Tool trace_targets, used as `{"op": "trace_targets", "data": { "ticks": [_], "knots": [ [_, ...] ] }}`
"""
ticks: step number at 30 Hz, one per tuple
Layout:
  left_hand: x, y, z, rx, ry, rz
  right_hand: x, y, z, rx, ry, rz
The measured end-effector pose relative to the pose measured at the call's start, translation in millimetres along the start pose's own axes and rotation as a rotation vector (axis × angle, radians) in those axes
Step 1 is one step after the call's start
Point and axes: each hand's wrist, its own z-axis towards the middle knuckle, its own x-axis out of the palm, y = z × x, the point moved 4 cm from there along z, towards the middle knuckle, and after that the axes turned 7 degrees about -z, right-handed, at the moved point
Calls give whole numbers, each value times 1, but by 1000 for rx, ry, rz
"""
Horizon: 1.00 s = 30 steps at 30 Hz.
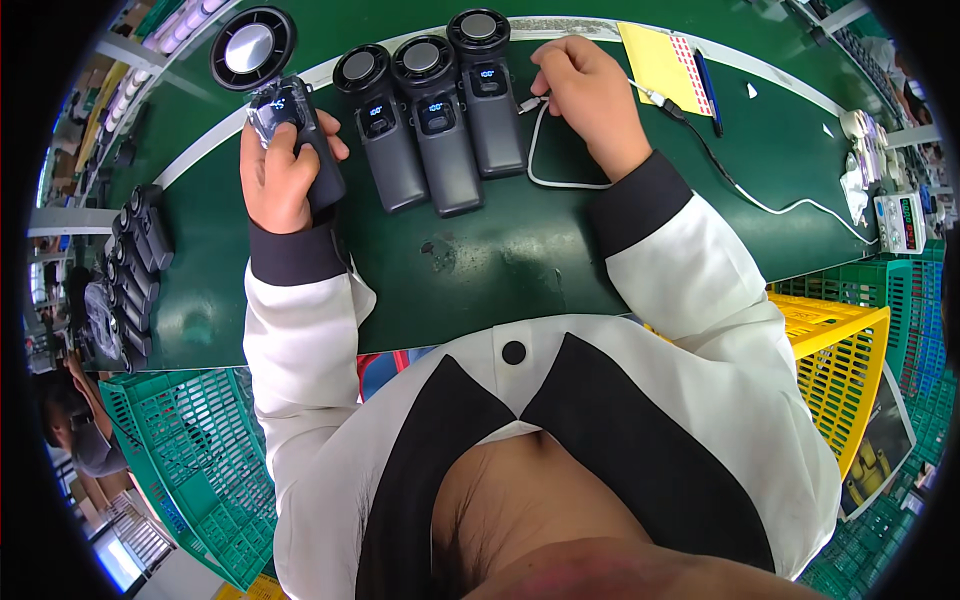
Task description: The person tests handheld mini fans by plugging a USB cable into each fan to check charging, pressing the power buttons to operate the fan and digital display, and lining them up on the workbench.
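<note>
My left hand [272, 185] is wrapped round a dark grey handheld fan [322, 165], its thumb over the front by a small lit display. That fan's round black head with a silver centre [250, 50] tilts up to the left. Three similar fans lie side by side to its right: a left one [395, 165], a middle one [447, 160] and a right one [497, 135], all with lit displays. Beside the right one, my right hand [597, 105] pinches a white charging cable [533, 160]. The cable's plug [530, 104] points at that fan, apparently just short of it.
A yellow notepad [655, 75] and a dark pen [708, 95] lie beyond my right hand. A cable joint [672, 107] leads toward a small meter [900, 222] at the right edge. More fans [140, 270] sit at the left. Green [190, 450] and yellow crates [840, 350] flank me.
</note>
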Motion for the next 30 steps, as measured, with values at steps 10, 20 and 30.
{"op": "trace_targets", "data": {
  "ticks": [10, 20, 30],
  "knots": [
    [-29, 21, 19, -45, -58, -81, -3, 118, -97, -345, 1137, 1026],
    [-49, 37, 29, -138, -146, 45, -31, 126, -83, -507, 1045, 924],
    [-53, 47, 27, 34, -227, 77, -47, 135, -75, -609, 1005, 818]
  ]
}}
